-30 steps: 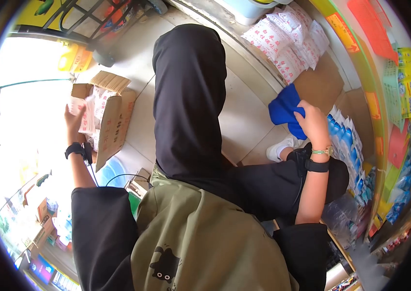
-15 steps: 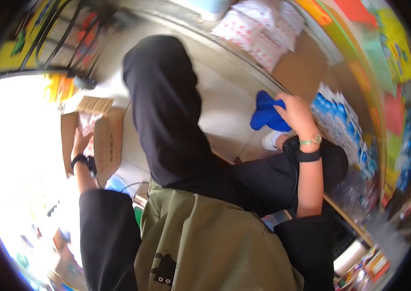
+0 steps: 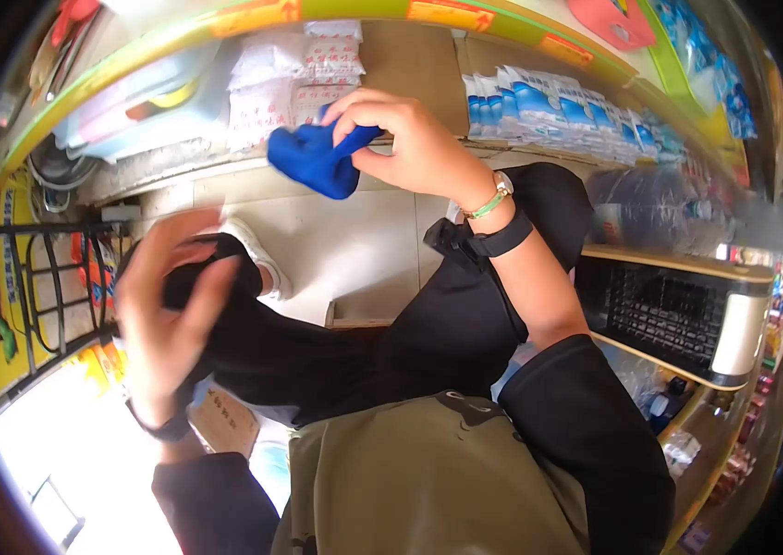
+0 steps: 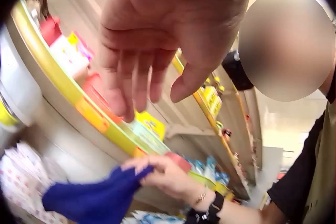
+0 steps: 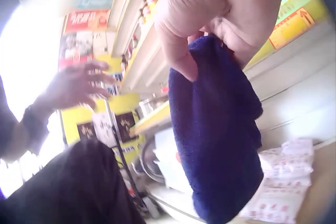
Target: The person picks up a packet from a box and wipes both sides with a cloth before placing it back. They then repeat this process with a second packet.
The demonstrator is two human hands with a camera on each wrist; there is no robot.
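Note:
My right hand (image 3: 415,143) pinches a blue cloth (image 3: 311,165) between thumb and fingers, in front of the low shelf. The right wrist view shows the cloth (image 5: 215,124) hanging folded below the thumb. My left hand (image 3: 165,310), blurred, is raised over my leg at the left with nothing in it; its fingers (image 4: 128,85) are loosely spread in the left wrist view. Behind the cloth lie white packets with red print (image 3: 262,88), stacked on the shelf. To their right is bare cardboard (image 3: 415,79), then a row of blue and white packets (image 3: 549,111).
A cardboard box (image 3: 225,421) is partly visible below my left forearm. A black wire rack (image 3: 49,296) stands at the left. At the right are a wrapped pack of bottles (image 3: 650,203) and a black keyboard-like panel (image 3: 655,305). My bent legs frame the tiled floor (image 3: 364,231).
My left hand held a white packet at the cardboard box, then was inside the box, and is now away from it, empty. The view has turned toward the shelf; the right hand keeps the cloth.

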